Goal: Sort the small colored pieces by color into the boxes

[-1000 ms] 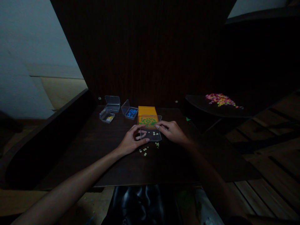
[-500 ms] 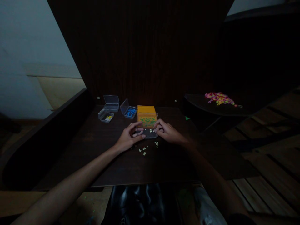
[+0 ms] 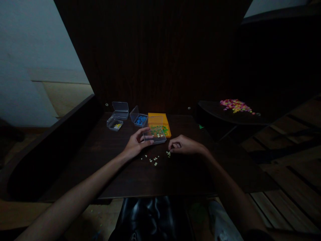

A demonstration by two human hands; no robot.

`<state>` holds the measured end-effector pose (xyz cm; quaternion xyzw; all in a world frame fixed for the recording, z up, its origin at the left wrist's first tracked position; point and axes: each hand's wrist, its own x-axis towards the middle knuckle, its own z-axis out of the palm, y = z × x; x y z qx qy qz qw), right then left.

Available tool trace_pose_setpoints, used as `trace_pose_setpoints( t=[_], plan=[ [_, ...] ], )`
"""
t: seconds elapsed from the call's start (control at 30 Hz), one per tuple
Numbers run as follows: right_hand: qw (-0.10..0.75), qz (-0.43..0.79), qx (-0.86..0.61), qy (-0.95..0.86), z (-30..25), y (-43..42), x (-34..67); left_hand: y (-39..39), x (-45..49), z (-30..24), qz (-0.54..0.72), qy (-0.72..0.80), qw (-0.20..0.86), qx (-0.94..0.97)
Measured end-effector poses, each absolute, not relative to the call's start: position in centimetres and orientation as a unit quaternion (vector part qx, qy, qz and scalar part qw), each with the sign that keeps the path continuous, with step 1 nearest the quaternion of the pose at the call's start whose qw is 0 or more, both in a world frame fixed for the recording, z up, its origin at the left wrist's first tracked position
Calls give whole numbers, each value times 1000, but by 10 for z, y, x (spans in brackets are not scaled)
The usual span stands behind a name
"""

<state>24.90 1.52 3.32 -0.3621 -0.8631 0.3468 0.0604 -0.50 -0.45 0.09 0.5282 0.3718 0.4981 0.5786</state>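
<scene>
My left hand point(image 3: 135, 144) grips the left side of a small clear plastic box point(image 3: 154, 135) that sits on the dark table point(image 3: 155, 174) with its lid raised; a few pale beads lie inside it. Behind it is an orange tray point(image 3: 162, 121) holding green beads. My right hand point(image 3: 184, 146) rests on the table to the right of the box, fingers curled and pinched at a small cluster of pale beads point(image 3: 168, 153). More pale beads point(image 3: 151, 159) lie scattered between my hands.
At the back left stand an open clear box with blue beads point(image 3: 140, 120) and another with yellow beads point(image 3: 115, 125), its lid up. A heap of mixed coloured beads point(image 3: 235, 106) lies on a dark round surface at the right. A tall dark panel backs the table.
My right hand left the clear box and dropped to the loose beads on the table. The left hand kept hold of the box, which shifted slightly left with its lid now raised.
</scene>
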Motion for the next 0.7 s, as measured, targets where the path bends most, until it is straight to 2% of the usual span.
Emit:
trace_pose_setpoints(
  t=[0.2,0.7],
  plan=[
    [17,350,-339,-873,31,15,244,-5,-6,1,494,371,569,542],
    [16,339,-355,-871,32,15,246,-7,-6,5,494,375,574,534]
  ],
)
